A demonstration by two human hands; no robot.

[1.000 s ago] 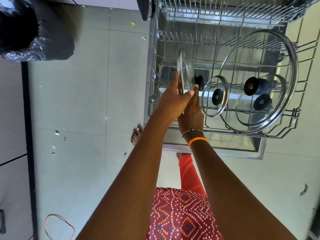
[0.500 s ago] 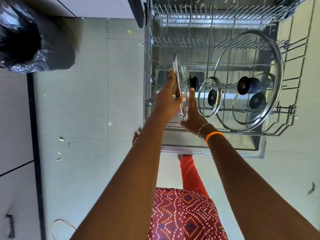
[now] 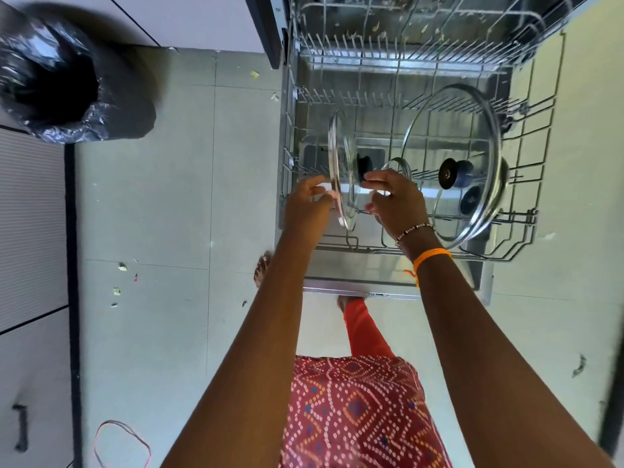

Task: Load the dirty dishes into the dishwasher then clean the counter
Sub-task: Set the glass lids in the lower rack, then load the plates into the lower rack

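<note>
The dishwasher's lower wire rack [image 3: 526, 231] is pulled out over the open door [image 3: 358, 275]. A glass lid [image 3: 339, 163] with a steel rim stands on edge at the rack's left side, its black knob facing right. My left hand [image 3: 309, 207] has its fingertips on the lid's rim from the left. My right hand [image 3: 398, 204] hovers just right of the lid with fingers curled and apart, a small gap between them and the glass. A large glass lid [image 3: 452, 130] leans in the rack's right half. A small lid [image 3: 396, 165] is partly hidden behind my right hand.
An upper rack [image 3: 405, 45] sticks out above the lower one. A bin lined with a black bag [image 3: 50, 86] stands on the floor at upper left. Food scraps [image 3: 120, 266] and a red rubber loop [image 3: 121, 444] lie on the tiles. My bare foot [image 3: 263, 271] is by the door.
Both hands were clasped around the lid while setting it on edge. Now the right hand has come off to the right and the left hand has slid back to the rim.
</note>
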